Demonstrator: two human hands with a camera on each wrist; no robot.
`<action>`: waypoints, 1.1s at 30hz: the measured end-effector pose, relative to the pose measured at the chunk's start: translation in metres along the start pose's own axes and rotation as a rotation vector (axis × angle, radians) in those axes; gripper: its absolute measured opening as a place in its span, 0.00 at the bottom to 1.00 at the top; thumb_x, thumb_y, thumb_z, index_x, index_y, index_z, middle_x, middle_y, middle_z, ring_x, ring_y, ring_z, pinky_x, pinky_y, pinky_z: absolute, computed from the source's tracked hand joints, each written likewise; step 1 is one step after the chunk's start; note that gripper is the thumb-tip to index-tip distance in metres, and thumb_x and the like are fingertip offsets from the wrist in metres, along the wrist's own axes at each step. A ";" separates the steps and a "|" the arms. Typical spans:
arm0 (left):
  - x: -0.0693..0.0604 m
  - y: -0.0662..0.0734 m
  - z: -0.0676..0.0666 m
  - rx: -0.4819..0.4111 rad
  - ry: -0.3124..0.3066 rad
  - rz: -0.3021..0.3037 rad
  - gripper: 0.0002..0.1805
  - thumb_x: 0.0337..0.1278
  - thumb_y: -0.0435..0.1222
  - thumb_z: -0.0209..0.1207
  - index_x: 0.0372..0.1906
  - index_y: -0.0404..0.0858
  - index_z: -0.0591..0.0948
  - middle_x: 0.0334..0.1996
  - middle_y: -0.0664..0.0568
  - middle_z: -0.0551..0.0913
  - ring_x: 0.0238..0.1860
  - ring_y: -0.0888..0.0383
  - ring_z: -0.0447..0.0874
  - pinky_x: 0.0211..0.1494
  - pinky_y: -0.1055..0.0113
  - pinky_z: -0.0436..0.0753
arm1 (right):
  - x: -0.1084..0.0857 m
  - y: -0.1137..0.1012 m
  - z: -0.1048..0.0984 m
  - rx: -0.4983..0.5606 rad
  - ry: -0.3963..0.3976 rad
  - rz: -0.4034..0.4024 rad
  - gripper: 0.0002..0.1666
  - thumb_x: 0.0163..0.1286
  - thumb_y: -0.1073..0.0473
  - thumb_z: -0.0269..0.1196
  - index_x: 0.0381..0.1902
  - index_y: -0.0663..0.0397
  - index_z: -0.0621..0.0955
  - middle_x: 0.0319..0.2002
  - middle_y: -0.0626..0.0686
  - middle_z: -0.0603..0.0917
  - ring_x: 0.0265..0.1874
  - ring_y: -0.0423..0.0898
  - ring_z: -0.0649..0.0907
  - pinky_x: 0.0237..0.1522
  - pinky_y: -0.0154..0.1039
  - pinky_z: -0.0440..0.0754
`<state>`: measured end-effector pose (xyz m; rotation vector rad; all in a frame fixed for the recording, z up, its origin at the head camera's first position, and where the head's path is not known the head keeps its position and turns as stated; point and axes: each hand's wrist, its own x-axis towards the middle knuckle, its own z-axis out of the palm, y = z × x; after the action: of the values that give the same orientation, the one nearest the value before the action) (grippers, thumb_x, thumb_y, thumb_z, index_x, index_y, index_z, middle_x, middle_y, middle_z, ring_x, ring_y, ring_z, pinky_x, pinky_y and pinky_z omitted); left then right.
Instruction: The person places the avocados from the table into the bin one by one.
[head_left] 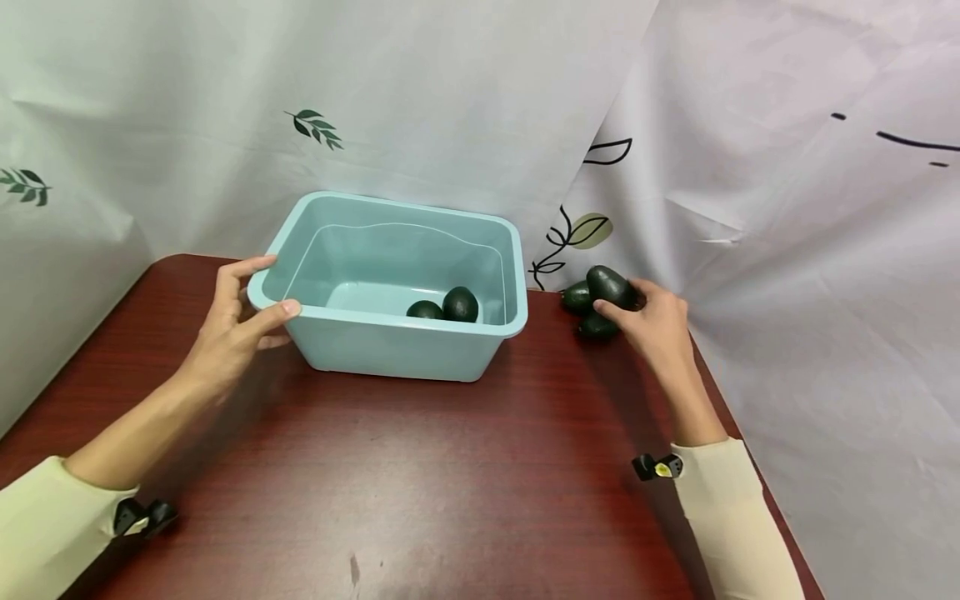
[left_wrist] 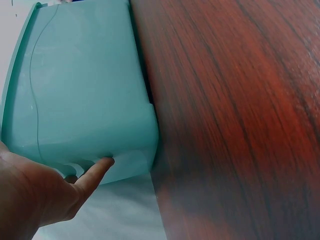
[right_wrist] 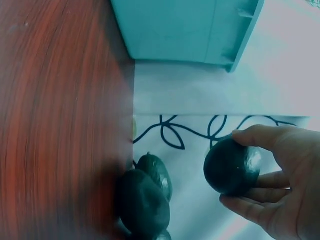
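A light blue plastic tub (head_left: 390,346) stands at the back of the table, with two dark green avocados (head_left: 461,305) visible on its floor. My left hand (head_left: 228,329) grips the tub's left front corner, thumb on the rim; in the left wrist view its fingers (left_wrist: 95,175) press the tub's outer wall. Right of the tub, my right hand (head_left: 656,321) pinches an avocado (right_wrist: 231,167) between thumb and fingers. That avocado is held above the table, apart from the other avocados (right_wrist: 142,202) lying below it near the back right edge.
A dark red-brown wooden table (head_left: 450,467) spreads in front of the tub. White cloth (head_left: 450,100) printed with leaves hangs behind the table and along its right side. Small black devices (head_left: 657,467) sit at both wrists.
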<state>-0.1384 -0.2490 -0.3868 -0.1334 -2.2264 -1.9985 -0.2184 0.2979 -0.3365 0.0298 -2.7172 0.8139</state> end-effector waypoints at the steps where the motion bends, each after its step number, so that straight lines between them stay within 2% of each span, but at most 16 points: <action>1: 0.000 0.000 0.000 0.000 0.000 -0.001 0.38 0.82 0.35 0.64 0.84 0.62 0.61 0.69 0.63 0.68 0.60 0.65 0.81 0.48 0.75 0.90 | 0.000 -0.001 0.001 0.010 0.000 -0.003 0.44 0.71 0.41 0.79 0.73 0.65 0.83 0.60 0.70 0.91 0.60 0.68 0.90 0.62 0.64 0.86; 7: 0.000 0.000 0.001 -0.011 0.000 -0.006 0.38 0.82 0.35 0.64 0.83 0.62 0.61 0.69 0.63 0.69 0.59 0.65 0.81 0.47 0.74 0.90 | 0.002 -0.010 0.008 0.061 -0.041 0.009 0.45 0.70 0.41 0.80 0.74 0.64 0.83 0.63 0.69 0.91 0.63 0.65 0.90 0.67 0.62 0.86; 14: 0.000 0.000 0.001 -0.017 0.000 -0.005 0.38 0.82 0.34 0.64 0.83 0.62 0.61 0.68 0.62 0.69 0.59 0.65 0.82 0.47 0.75 0.90 | 0.006 -0.026 0.004 0.089 -0.062 0.006 0.46 0.69 0.38 0.80 0.74 0.61 0.83 0.65 0.65 0.91 0.65 0.63 0.90 0.69 0.61 0.85; 25: 0.001 0.001 0.000 -0.014 0.004 -0.013 0.38 0.82 0.35 0.64 0.83 0.62 0.61 0.69 0.64 0.68 0.58 0.65 0.82 0.48 0.75 0.90 | 0.009 -0.059 -0.002 0.184 -0.053 -0.051 0.41 0.67 0.40 0.82 0.70 0.54 0.87 0.64 0.59 0.93 0.62 0.56 0.94 0.67 0.55 0.90; 33: 0.000 -0.001 -0.001 0.005 0.003 -0.011 0.38 0.82 0.35 0.64 0.84 0.62 0.61 0.70 0.65 0.68 0.59 0.64 0.81 0.47 0.75 0.89 | 0.010 -0.075 -0.002 0.242 -0.041 -0.061 0.40 0.67 0.42 0.83 0.71 0.52 0.88 0.65 0.58 0.92 0.61 0.56 0.94 0.66 0.53 0.91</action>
<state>-0.1387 -0.2497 -0.3873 -0.1179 -2.2349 -1.9969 -0.2196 0.2362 -0.2918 0.1831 -2.6245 1.1294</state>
